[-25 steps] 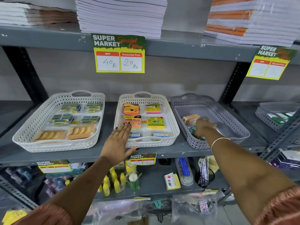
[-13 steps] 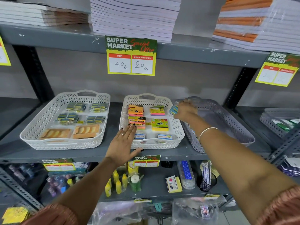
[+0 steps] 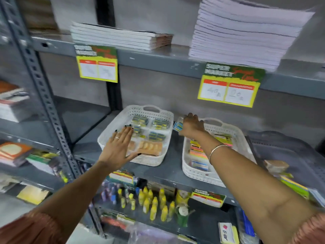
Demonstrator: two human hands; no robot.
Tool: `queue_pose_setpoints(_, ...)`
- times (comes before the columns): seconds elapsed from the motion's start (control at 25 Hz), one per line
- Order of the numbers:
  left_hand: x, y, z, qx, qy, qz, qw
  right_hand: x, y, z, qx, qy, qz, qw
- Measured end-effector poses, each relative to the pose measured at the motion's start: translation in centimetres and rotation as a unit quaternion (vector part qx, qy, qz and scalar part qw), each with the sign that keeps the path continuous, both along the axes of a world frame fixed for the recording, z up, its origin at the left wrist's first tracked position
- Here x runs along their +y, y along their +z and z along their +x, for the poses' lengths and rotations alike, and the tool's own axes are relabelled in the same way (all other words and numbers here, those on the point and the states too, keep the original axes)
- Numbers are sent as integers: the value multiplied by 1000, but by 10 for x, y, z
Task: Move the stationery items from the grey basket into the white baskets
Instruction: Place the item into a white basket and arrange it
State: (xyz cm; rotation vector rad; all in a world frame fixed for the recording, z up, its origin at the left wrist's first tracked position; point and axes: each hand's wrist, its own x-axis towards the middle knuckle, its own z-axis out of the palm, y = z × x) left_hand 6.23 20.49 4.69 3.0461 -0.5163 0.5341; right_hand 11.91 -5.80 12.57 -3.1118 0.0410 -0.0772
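Observation:
Two white baskets stand on the middle shelf. The left white basket (image 3: 123, 118) holds small green-yellow packs and orange packs. The right white basket (image 3: 197, 173) holds sticky-note pads. The grey basket (image 3: 288, 147) sits at the far right with a few items in its near corner. My right hand (image 3: 190, 126) is shut on a small blue-and-white pack (image 3: 178, 126), held over the gap between the two white baskets. My left hand (image 3: 119, 147) is flat and open, fingers spread, over the near left part of the left white basket.
Stacks of notebooks (image 3: 242, 32) lie on the upper shelf, with yellow price tags (image 3: 228, 88) hanging from its edge. Yellow glue bottles (image 3: 154, 203) and other goods fill the lower shelf. A perforated steel upright (image 3: 44, 95) stands at the left.
My right hand has carried the small pack leftward from the grey basket, past the right white basket. My left hand has shifted from the right white basket's front to the left one. The view swung left.

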Motion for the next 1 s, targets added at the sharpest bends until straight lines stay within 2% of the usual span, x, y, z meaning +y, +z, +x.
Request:
queue_pose_setpoints(0.2, 63, -21, 7, 34, 38, 45, 998, 74, -30, 46, 48, 70, -6, 996)
queue_pose_setpoints(0.48, 70, -43, 20, 25, 31, 48, 998, 102, -88, 89, 129, 70, 16, 989)
queue_pose_setpoints(0.76, 70, -42, 17, 31, 33, 33, 998, 104, -99, 99, 154, 60, 9, 986)
queue_pose_setpoints(1.0, 70, -42, 16, 28, 33, 39, 998, 95, -81, 88, 120, 55, 57, 990)
